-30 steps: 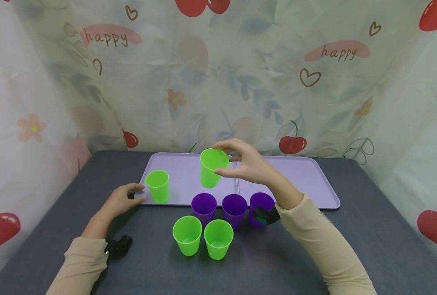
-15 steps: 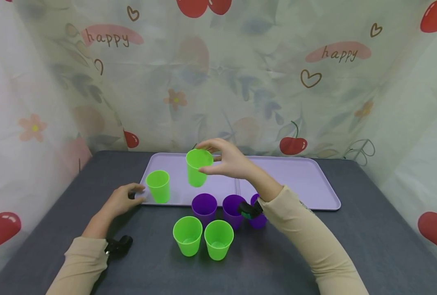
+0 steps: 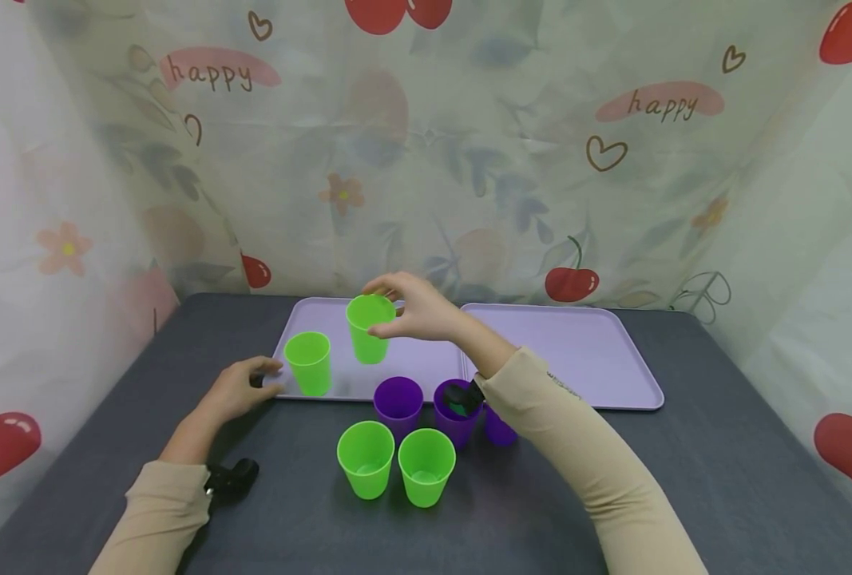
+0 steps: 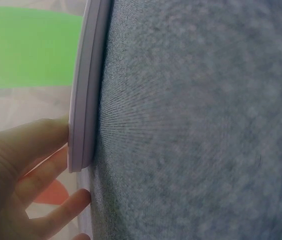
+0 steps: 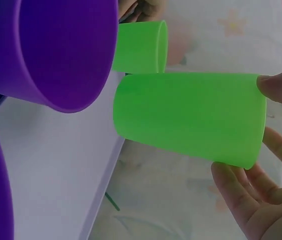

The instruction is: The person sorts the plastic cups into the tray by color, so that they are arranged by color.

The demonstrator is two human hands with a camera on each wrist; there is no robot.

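Note:
My right hand (image 3: 418, 307) pinches a green plastic cup (image 3: 370, 331) at its rim, thumb on one side and fingers on the other. The cup is upright above the left lilac tray (image 3: 411, 371), right of another green cup (image 3: 308, 366) standing on that tray. In the right wrist view, the held green cup (image 5: 191, 117) is gripped near its mouth. My left hand (image 3: 237, 389) holds the left tray's near left corner. The left wrist view shows the thumb (image 4: 41, 135) against the tray rim (image 4: 85, 100), with other fingers bent around the corner.
Three purple cups (image 3: 398, 403) stand in a row before the trays; the rightmost is partly hidden by my right sleeve. Two green cups (image 3: 366, 459) are nearer me. A second lilac tray (image 3: 569, 351) adjoins on the right. Patterned cloth (image 3: 426, 160) hangs behind the dark table.
My right hand has carried the green cup leftward over the left tray, closer to the standing green cup. The left hand has stayed at the tray corner.

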